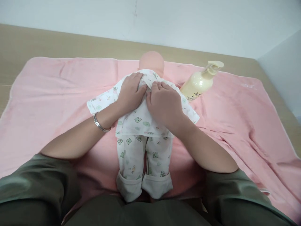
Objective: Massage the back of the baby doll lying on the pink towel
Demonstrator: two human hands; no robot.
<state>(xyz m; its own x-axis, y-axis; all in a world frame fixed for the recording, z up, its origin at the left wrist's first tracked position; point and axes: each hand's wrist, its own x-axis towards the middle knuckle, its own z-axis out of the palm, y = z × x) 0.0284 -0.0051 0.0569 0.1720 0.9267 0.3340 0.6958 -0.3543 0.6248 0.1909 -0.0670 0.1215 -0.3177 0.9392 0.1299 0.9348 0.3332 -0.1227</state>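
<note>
A baby doll (151,61) lies on a pink blanket (70,78), its bare head pointing away from me. It is dressed in a white printed top (136,124) with long sleeves and matching trousers (131,153) with folded cuffs. On the left part of the upper torso, my left hand (131,91) rests with its fingers stretched out over the cloth. Beside it my right hand (164,100) lies on the right part, fingers extended and close together. Both thumbs point toward the middle, where the fabric is creased. The doll's face is hidden.
A cream pump bottle (199,81) leans on the blanket, right of the doll's shoulder. The blanket lies rumpled at the right on a wooden surface (82,40). A white wall (188,25) stands behind, with another wall at the far right.
</note>
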